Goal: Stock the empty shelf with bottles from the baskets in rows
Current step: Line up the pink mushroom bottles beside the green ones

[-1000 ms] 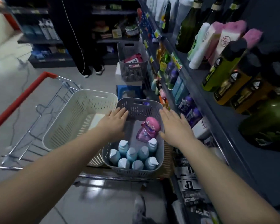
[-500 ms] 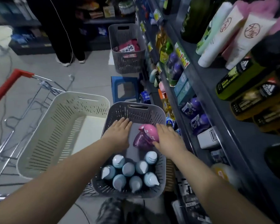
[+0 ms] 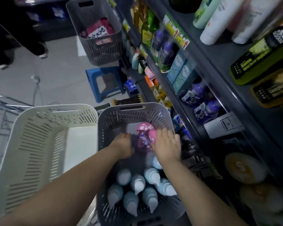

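A grey slatted basket (image 3: 134,110) holds several pale blue pump bottles (image 3: 138,183) at its near end. At its far end are pink mushroom-capped bottles: one (image 3: 143,134) stands upright, and my right hand (image 3: 166,145) lies over the pink cap of a second one (image 3: 152,135). My left hand (image 3: 122,145) is down in the basket just left of the upright pink bottle, fingers curled; whether it grips anything is hidden. The shelves (image 3: 207,62) run along the right, full of bottles and boxes.
A cream basket (image 3: 44,111), with nothing in it, sits left of the grey one on a wire cart (image 3: 5,103). Ahead stand a blue stool (image 3: 104,82) and another grey basket (image 3: 96,35) with pink packs. A person's legs (image 3: 31,43) are at far left.
Both hands have gone deeper into the grey basket toward the pink bottles. My right hand now covers a pink cap. The view has tilted down and closer.
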